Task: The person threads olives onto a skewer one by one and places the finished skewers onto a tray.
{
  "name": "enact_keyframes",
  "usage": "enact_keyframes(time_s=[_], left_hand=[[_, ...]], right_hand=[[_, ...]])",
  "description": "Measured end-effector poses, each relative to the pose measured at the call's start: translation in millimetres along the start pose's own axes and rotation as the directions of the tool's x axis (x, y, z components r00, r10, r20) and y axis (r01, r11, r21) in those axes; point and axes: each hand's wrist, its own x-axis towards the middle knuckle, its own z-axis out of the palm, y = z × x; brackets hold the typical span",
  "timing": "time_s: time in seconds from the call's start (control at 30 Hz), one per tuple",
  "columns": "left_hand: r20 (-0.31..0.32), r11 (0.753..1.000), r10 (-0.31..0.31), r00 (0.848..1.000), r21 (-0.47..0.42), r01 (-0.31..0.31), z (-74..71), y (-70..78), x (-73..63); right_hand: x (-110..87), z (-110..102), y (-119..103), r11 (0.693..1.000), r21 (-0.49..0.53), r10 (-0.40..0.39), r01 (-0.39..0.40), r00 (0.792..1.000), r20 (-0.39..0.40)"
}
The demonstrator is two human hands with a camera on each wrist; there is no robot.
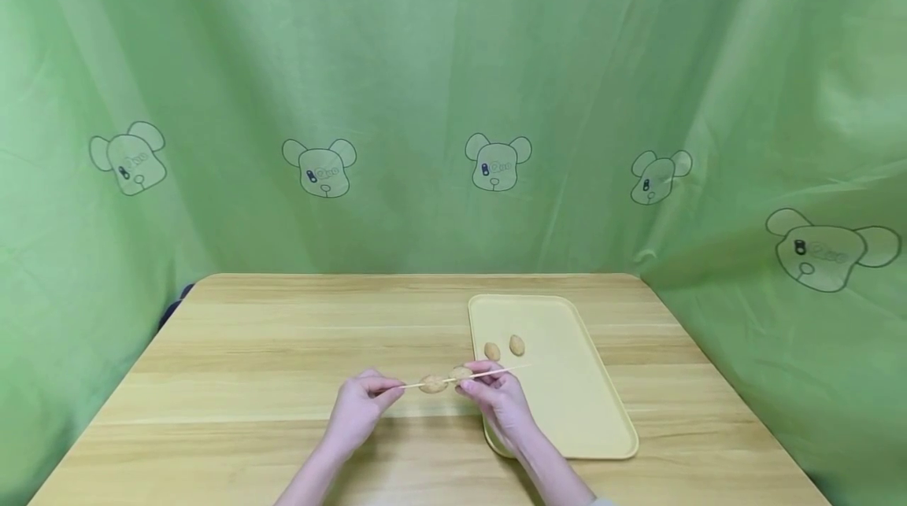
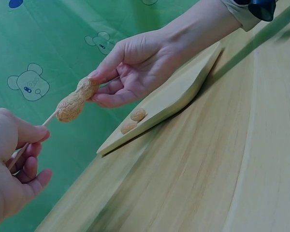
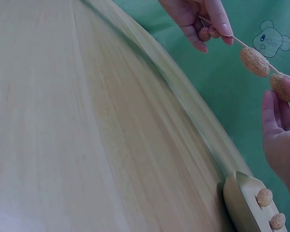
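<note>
A: Gripping a thin stick (image 1: 412, 385) near its left end in the left hand (image 1: 357, 410), thumb against fingers! And the other grip?

B: Pinching the second ball (image 3: 277, 86) in the right hand (image 1: 506, 405), just right of the first ball (image 1: 433, 385) on the stick, up above the desk (image 1: 248, 380).

A: And the long axis?

B: Running left to right, slanting slightly upward in the head view, past the right fingertips, over the tray (image 1: 584, 411). Touching a ball with the right hand only!

A: And around that?

B: Spotting a loose ball (image 1: 492, 351) and another ball (image 1: 517, 345) in the tray's left half. Pale wood underneath, green curtain (image 1: 411, 57) behind.
</note>
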Motion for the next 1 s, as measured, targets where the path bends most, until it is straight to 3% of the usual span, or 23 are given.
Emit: enact_keyframes(time_s=[0.37,0.5,0.63,0.77,1.0], left_hand=[[-0.034,1.0,-0.013,0.999,-0.012,0.012,-1.5,1.7,1.4],[-0.031,1.0,-0.02,0.999,0.008,0.021,-2.0,3.3,1.6],[-0.05,0.999,-0.038,0.998,0.001,0.039,-5.5,4.9,1.9],[-0.078,0.998,-0.052,0.996,-0.024,0.05,-12.7,4.6,3.5],[-0.084,0.997,-0.059,0.995,-0.045,0.055,-23.2,2.6,4.2]], right_hand=[[0.6,-1.4,-2.2,0.998,-0.061,-0.019,0.026,0.993,0.121],[0.1,-7.1,-3.6,0.984,-0.172,-0.025,0.052,0.988,0.154],[-0.6,-16.8,-7.4,0.928,-0.36,-0.042,0.099,0.986,0.162],[0.7,-30.2,-12.9,0.863,-0.496,-0.058,0.093,0.995,0.085],[10.2,-54.9,-22.4,0.822,-0.57,-0.118,0.025,0.985,-0.127]])
